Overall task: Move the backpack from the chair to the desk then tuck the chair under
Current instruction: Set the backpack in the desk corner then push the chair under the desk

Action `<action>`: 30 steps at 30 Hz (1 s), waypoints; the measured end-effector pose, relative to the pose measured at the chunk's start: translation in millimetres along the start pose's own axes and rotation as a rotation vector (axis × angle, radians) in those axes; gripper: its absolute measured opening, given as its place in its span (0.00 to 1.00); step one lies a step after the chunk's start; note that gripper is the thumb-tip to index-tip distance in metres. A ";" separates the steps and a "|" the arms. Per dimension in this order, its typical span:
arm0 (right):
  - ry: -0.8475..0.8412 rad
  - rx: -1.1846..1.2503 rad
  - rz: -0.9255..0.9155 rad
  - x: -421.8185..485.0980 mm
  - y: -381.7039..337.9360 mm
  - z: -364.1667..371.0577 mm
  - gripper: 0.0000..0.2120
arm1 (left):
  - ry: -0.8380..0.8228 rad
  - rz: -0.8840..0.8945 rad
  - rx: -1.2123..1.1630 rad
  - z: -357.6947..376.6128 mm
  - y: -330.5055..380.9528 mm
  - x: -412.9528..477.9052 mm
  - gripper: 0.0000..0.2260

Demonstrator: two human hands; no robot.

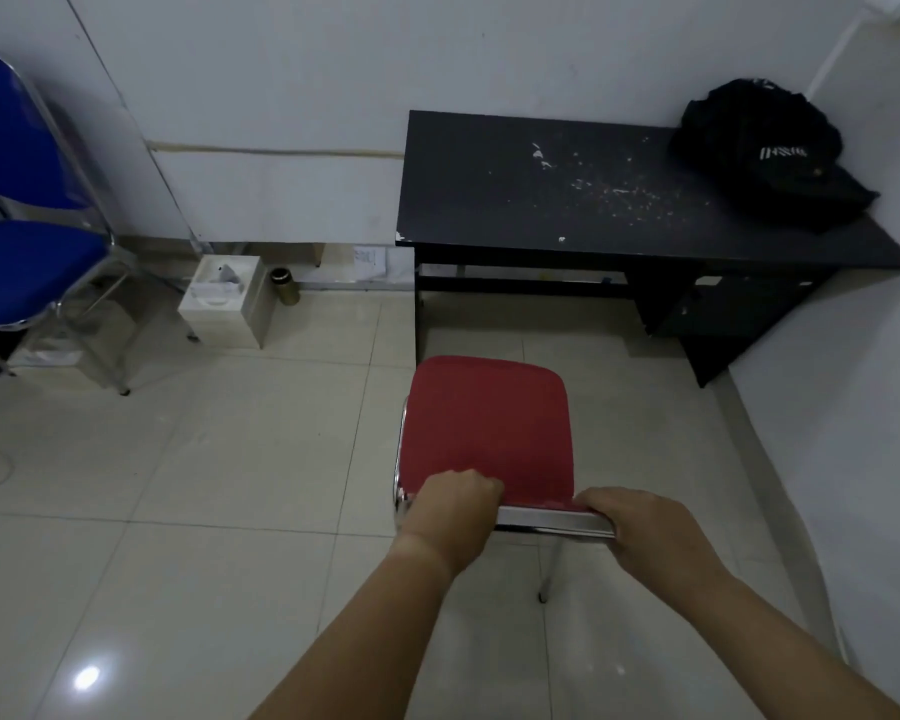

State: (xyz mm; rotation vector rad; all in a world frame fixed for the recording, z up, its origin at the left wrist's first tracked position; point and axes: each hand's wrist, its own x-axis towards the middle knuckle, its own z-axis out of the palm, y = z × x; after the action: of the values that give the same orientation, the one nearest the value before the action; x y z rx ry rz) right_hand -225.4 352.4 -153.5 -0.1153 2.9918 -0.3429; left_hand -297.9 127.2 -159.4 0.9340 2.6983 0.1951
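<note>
A black backpack [765,155] lies on the far right corner of the black desk [541,200], against the wall. The red chair [489,423] with a chrome frame stands on the tiled floor in front of the desk, its seat facing the desk and a short gap between them. My left hand [453,511] is closed over the left end of the chair's backrest top. My right hand [650,532] grips the right end of the same backrest. Both arms reach in from the bottom of the view.
A blue chair [27,252] stands at the far left by the wall. A white box [224,304] and a small dark cylinder [285,285] sit on the floor left of the desk. The desk has a low shelf [723,314] on its right side. A wall runs along the right.
</note>
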 end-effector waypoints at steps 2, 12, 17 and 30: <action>0.000 -0.034 0.007 12.6 20.7 -8.7 0.16 | 0.025 -0.002 -0.007 -2.0 10.2 20.1 0.12; 0.036 -0.037 -0.059 89.5 102.2 -33.9 0.16 | -0.001 -0.025 0.015 -23.7 21.5 123.5 0.11; 0.040 -0.016 -0.093 133.8 137.4 -48.8 0.16 | -0.044 -0.054 0.032 -37.5 18.1 183.1 0.12; 0.058 0.122 -0.165 230.5 140.2 -49.9 0.12 | -0.029 -0.039 0.145 -72.4 -55.8 266.7 0.14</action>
State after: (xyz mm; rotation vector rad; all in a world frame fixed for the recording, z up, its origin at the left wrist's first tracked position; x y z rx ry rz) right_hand -468.6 478.7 -164.7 -0.3463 3.0159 -0.5538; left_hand -553.2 247.0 -160.2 0.9151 2.7308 -0.0222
